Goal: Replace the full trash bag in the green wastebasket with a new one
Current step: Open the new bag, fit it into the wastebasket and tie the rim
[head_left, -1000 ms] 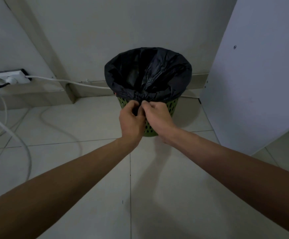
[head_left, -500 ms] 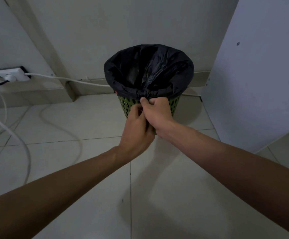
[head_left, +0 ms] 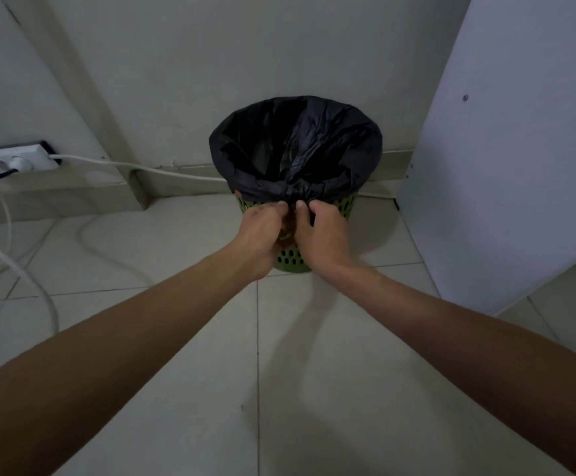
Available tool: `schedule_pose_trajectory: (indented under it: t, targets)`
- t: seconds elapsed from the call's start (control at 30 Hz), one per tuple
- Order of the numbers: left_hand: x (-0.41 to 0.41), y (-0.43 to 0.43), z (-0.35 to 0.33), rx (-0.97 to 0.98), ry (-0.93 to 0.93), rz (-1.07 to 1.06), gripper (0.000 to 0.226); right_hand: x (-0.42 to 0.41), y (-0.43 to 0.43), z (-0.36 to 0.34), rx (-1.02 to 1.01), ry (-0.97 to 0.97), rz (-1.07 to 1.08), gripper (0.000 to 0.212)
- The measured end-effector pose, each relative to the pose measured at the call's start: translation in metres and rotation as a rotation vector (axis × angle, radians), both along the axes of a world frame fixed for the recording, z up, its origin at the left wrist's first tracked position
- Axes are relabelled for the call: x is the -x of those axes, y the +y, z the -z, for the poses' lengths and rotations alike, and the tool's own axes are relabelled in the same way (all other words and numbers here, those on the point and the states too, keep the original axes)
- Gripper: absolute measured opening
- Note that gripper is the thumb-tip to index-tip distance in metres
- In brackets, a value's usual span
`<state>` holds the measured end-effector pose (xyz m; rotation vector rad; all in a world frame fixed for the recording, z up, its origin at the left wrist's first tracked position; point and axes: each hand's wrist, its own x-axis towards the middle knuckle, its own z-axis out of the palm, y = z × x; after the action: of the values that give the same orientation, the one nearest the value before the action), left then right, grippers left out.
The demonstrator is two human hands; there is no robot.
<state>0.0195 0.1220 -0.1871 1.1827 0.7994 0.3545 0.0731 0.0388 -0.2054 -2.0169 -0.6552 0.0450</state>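
Note:
A green perforated wastebasket (head_left: 343,208) stands on the tiled floor against the wall. A black trash bag (head_left: 297,149) lines it, its edge folded over the rim and bunched into a gathered knot at the front. My left hand (head_left: 262,235) and my right hand (head_left: 321,231) are side by side at that bunched part, just below the front rim. The fingertips of both pinch the gathered black plastic. The bag's inside looks dark, and its contents cannot be made out.
A white power strip (head_left: 12,161) lies on a low ledge at the left, with white cables (head_left: 32,290) looping over the floor. A white panel (head_left: 506,166) stands close to the basket's right side. Tiled floor (head_left: 259,389) lies in front of the basket.
My left hand, which lay under the right half a second ago, has come up beside it. Both hands stay at the bag's bunched front edge.

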Motion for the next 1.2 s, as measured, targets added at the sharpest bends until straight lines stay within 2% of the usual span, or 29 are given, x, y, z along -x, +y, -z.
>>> schedule_pose_trajectory:
  t: [0.13,0.27,0.47,0.7,0.9,0.97,1.13,1.2]
  targets:
    - [-0.008,-0.001,0.006,0.075,-0.026,-0.021,0.015,0.004,-0.003,0.011,0.037,-0.096,-0.001,0.033]
    - [-0.008,-0.005,0.004,0.203,-0.047,0.133,0.034,0.008,-0.005,0.016,0.078,-0.151,-0.001,0.033]
    - [-0.004,-0.007,0.002,0.302,-0.145,0.252,0.041,0.018,-0.010,0.022,0.095,-0.124,-0.008,0.034]
    - [-0.009,-0.006,0.006,0.246,-0.158,0.308,0.039,0.011,-0.015,0.032,0.004,0.017,-0.058,0.034]
    - [-0.018,-0.006,0.014,0.264,-0.229,0.152,0.027,0.008,-0.017,0.031,-0.163,0.298,-0.158,0.038]
    - [-0.021,-0.007,0.017,0.252,-0.225,0.107,0.025,0.011,-0.023,0.032,-0.155,0.359,-0.182,0.042]
    - [-0.029,-0.006,0.022,0.331,-0.257,0.009,0.030,0.031,-0.044,0.047,-0.044,0.225,-0.237,0.040]
    - [-0.030,-0.007,0.017,0.325,-0.253,-0.012,0.027,0.043,-0.058,0.056,0.062,0.180,-0.306,0.039]
